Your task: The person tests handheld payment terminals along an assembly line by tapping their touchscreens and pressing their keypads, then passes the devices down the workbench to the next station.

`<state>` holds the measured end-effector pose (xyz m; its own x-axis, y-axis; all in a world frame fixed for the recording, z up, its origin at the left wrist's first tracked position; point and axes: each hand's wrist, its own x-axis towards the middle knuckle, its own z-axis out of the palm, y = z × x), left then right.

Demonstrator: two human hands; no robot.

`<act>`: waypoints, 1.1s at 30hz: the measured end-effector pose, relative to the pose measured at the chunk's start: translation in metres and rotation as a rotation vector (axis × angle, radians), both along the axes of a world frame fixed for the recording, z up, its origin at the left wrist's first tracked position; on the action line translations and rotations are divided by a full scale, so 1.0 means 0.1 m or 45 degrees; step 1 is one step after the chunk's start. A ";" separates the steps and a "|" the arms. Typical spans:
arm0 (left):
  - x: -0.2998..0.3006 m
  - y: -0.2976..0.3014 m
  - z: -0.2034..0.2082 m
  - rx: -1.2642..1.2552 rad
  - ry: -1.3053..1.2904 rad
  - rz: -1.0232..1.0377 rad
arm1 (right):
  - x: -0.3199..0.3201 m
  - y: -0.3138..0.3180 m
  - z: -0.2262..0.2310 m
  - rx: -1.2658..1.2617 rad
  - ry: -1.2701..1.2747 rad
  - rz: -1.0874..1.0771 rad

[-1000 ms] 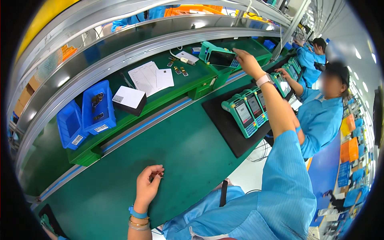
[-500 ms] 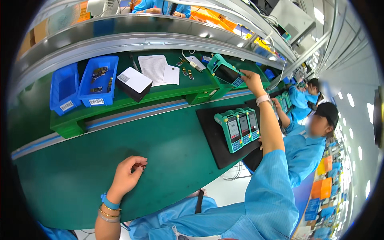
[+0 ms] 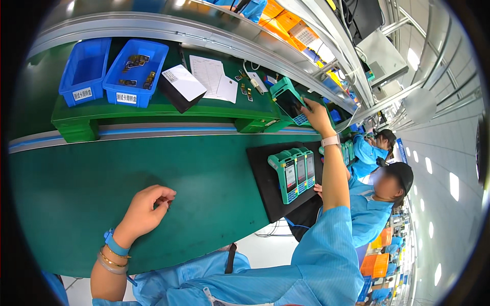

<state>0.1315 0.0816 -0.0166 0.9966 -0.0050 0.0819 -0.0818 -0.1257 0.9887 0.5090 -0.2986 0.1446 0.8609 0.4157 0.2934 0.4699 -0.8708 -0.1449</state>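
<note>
My right hand [image 3: 317, 117] reaches to the raised green shelf and grips the lower right side of a teal payment terminal [image 3: 289, 100], which is tilted with its dark screen upward. Below it, three similar payment terminals [image 3: 293, 176] stand side by side on a black mat [image 3: 263, 176], their screens lit. Over the green table at the left, my left hand [image 3: 145, 211] is closed, thumb and fingers curled together. Whatever lies between those fingertips, if anything, is too small to make out.
On the shelf are two blue bins [image 3: 84, 71], the right one [image 3: 135, 69] holding small cards, a white card [image 3: 184, 81] on a dark box, paper sheets [image 3: 207, 74] and several small chips [image 3: 247, 92]. A co-worker [image 3: 375, 196] sits at the right. A metal rail [image 3: 168, 31] runs behind.
The whole view has turned, so the shelf's left side sits higher and the mat lower. My right hand still grips the terminal, fingers now further over its edge. My left hand stays curled.
</note>
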 end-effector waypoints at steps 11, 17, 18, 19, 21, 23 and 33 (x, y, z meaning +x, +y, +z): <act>-0.01 -0.03 0.03 0.074 -0.033 0.002 | 0.03 0.05 -0.07 -0.255 -0.116 0.095; 0.00 -0.02 0.04 0.057 -0.030 -0.004 | 0.07 -0.06 -0.06 -0.251 -0.194 0.171; -0.01 -0.02 0.03 0.050 -0.026 0.002 | 0.07 -0.04 -0.04 -0.250 -0.192 0.174; -0.01 -0.02 0.03 0.051 -0.023 0.005 | 0.06 -0.04 0.01 -0.183 -0.024 0.091; -0.02 -0.02 0.02 0.066 -0.041 0.010 | 0.03 -0.04 0.07 -0.136 0.145 0.012; -0.02 -0.02 0.01 0.070 -0.036 0.012 | 0.01 -0.03 0.12 -0.129 0.222 -0.022; -0.02 -0.03 0.00 0.070 -0.022 0.026 | 0.03 0.11 0.31 -0.304 0.420 -0.081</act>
<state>0.1300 0.0781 -0.0163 0.9950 0.0107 0.0994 -0.0958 -0.1819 0.9786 0.5122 -0.2872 0.1757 0.9187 0.3818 -0.1007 0.3764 -0.9239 -0.0692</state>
